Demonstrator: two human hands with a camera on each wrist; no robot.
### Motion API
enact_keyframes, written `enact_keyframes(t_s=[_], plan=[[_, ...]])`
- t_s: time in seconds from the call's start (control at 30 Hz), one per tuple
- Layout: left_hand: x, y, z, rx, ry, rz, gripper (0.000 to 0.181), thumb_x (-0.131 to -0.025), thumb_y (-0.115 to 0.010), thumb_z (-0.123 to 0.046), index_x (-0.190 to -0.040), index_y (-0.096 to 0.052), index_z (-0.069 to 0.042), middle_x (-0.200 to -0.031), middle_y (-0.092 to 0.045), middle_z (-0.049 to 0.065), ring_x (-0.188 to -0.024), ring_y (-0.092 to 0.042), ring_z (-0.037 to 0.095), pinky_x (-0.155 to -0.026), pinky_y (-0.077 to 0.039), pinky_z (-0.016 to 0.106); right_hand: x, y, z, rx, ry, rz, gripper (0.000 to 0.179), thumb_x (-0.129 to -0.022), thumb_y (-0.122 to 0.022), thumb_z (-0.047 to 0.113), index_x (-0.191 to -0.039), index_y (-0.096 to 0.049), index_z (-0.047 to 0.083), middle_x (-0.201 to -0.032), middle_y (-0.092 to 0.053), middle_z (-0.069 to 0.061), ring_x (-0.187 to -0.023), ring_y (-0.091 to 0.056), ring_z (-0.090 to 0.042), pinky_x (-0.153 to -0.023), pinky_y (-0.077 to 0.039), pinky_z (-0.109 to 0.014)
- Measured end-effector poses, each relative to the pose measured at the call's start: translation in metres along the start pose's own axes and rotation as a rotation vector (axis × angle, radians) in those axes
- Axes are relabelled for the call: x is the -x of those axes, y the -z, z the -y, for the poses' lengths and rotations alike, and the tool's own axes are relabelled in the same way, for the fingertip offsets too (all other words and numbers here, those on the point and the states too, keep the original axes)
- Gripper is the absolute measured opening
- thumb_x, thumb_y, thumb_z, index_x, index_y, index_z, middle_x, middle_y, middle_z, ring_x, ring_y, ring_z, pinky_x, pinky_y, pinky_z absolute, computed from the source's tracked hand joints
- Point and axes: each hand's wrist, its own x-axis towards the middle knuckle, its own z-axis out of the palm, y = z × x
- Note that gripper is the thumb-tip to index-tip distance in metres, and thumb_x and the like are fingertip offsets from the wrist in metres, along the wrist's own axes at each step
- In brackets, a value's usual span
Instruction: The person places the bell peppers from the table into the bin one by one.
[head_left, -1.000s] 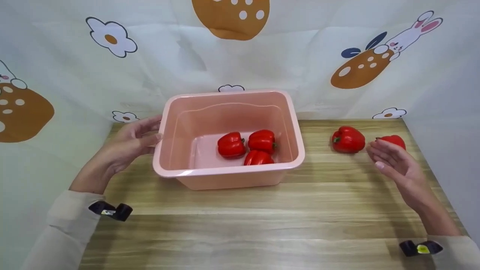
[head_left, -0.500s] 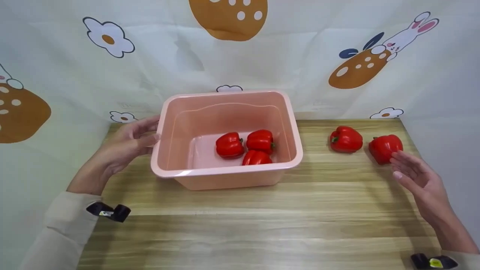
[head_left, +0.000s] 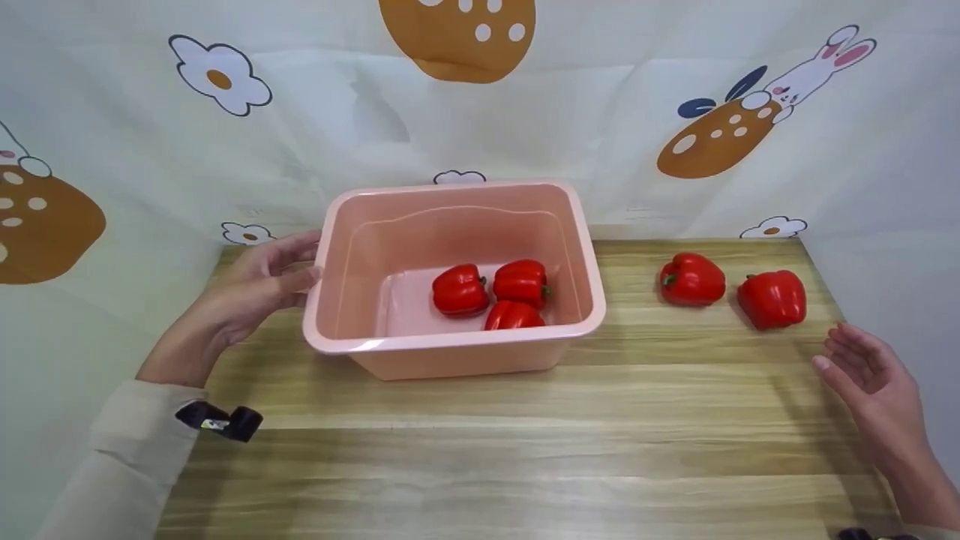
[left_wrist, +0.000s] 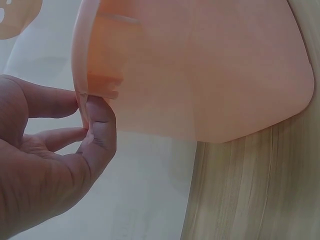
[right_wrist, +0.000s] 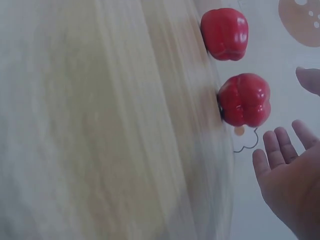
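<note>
A pink plastic bin [head_left: 457, 364] stands on the table, slightly left of centre in the head view. My left hand [head_left: 244, 296] pinches its left rim; up close in the left wrist view, thumb and fingers [left_wrist: 102, 125] press the rim from both sides. Three red bell peppers lie inside the bin, a left one [head_left: 460, 291], a back right one [head_left: 521, 283] and a front one [head_left: 515, 316] partly hidden by the near rim. Two more bell peppers [head_left: 692, 280] [head_left: 772, 300] lie on the table to the right. My right hand [head_left: 877, 394] hovers near the right-hand pepper, holding nothing, its fingers loosely bent.
The wood-grain table [head_left: 480, 465] stretches in front of the bin. A pale cloth backdrop [head_left: 315, 127] with printed flowers and carrots rises close behind it. Similar pale walls flank the table at left and right.
My right hand has drawn back towards the lower right, away from the right-hand bell pepper, which now shows fully. The left hand and the bin stay where they were.
</note>
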Motion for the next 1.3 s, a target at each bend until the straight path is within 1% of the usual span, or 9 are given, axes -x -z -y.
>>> enact_keyframes(t_s=[0.1, 0.2, 0.27, 0.33, 0.37, 0.43, 0.83, 1.1, 1.3], plan=[[0.001, 0.001, 0.0, -0.003, 0.007, -0.002, 0.066, -0.102, -0.054, -0.011, -0.16, -0.022, -0.006, -0.156, -0.04, 0.019, -0.117, -0.065, 0.017, -0.094, -0.061, 0.029, -0.002, 0.001, -0.002, 0.116, -0.053, -0.021, 0.067, -0.095, -0.07, 0.015, -0.154, -0.037, 0.014, -0.138, -0.052, 0.013, -0.123, -0.046, 0.01, -0.099, -0.038, 0.004], [0.002, 0.001, 0.001, -0.004, 0.018, -0.008, 0.067, -0.102, -0.055, -0.012, -0.16, -0.022, -0.007, -0.156, -0.04, 0.018, -0.117, -0.065, 0.016, -0.094, -0.061, 0.029, -0.005, -0.002, -0.002, 0.217, -0.127, -0.009, 0.077, -0.095, -0.07, 0.029, -0.159, -0.028, 0.018, -0.156, -0.043, -0.006, -0.138, -0.042, -0.001, -0.111, -0.03, 0.001], [0.002, 0.001, 0.001, -0.003, 0.021, -0.011, 0.067, -0.102, -0.055, -0.012, -0.16, -0.023, -0.007, -0.156, -0.04, 0.018, -0.116, -0.065, 0.016, -0.094, -0.061, 0.029, -0.007, -0.005, -0.002, 0.265, -0.152, 0.02, 0.083, -0.095, -0.069, 0.037, -0.161, -0.021, 0.019, -0.164, -0.03, -0.018, -0.15, -0.035, -0.016, -0.124, -0.024, -0.011], [0.002, 0.001, 0.002, 0.003, 0.023, -0.016, 0.066, -0.102, -0.055, -0.012, -0.16, -0.023, -0.007, -0.156, -0.041, 0.018, -0.115, -0.065, 0.015, -0.093, -0.061, 0.028, -0.009, -0.008, -0.001, 0.29, -0.16, 0.057, 0.087, -0.096, -0.067, 0.04, -0.162, -0.016, 0.016, -0.167, -0.022, -0.022, -0.155, -0.026, -0.033, -0.131, -0.02, -0.03], [0.002, 0.0, 0.002, 0.005, 0.024, -0.018, 0.065, -0.103, -0.054, -0.012, -0.16, -0.024, -0.007, -0.155, -0.041, 0.019, -0.115, -0.065, 0.014, -0.093, -0.061, 0.028, -0.011, -0.009, -0.001, 0.295, -0.156, 0.075, 0.088, -0.096, -0.066, 0.041, -0.163, -0.014, 0.015, -0.167, -0.02, -0.023, -0.154, -0.023, -0.039, -0.132, -0.018, -0.04], [0.002, 0.0, 0.003, 0.007, 0.026, -0.023, 0.065, -0.103, -0.054, -0.012, -0.16, -0.024, -0.007, -0.154, -0.042, 0.018, -0.115, -0.065, 0.013, -0.093, -0.061, 0.028, -0.014, -0.01, 0.0, 0.298, -0.148, 0.107, 0.09, -0.097, -0.064, 0.042, -0.163, -0.011, 0.013, -0.168, -0.016, -0.023, -0.153, -0.02, -0.044, -0.131, -0.016, -0.049], [0.007, 0.004, 0.001, -0.016, 0.031, -0.019, 0.068, -0.102, -0.056, -0.013, -0.161, -0.022, -0.008, -0.153, -0.041, 0.018, -0.115, -0.065, 0.014, -0.093, -0.061, 0.029, -0.042, -0.029, 0.004, 0.245, -0.228, 0.221, 0.098, -0.095, -0.063, 0.052, -0.163, -0.003, 0.015, -0.169, -0.013, -0.023, -0.152, -0.02, -0.048, -0.118, -0.029, -0.069], [0.003, 0.001, 0.002, -0.002, 0.034, -0.017, 0.067, -0.102, -0.055, -0.012, -0.16, -0.022, -0.008, -0.154, -0.041, 0.018, -0.115, -0.065, 0.015, -0.094, -0.061, 0.028, -0.055, -0.027, 0.001, 0.235, -0.292, 0.255, 0.112, -0.088, -0.064, 0.064, -0.163, 0.006, 0.02, -0.171, -0.002, -0.017, -0.155, -0.011, -0.046, -0.117, -0.029, -0.072], [0.0, -0.001, 0.0, 0.01, 0.024, -0.009, 0.067, -0.102, -0.055, -0.012, -0.16, -0.022, -0.007, -0.155, -0.041, 0.018, -0.115, -0.065, 0.014, -0.093, -0.061, 0.027, -0.064, -0.026, -0.002, 0.227, -0.285, 0.275, 0.11, -0.089, -0.065, 0.062, -0.163, 0.007, 0.025, -0.171, -0.002, -0.018, -0.155, -0.01, -0.047, -0.118, -0.03, -0.07]])
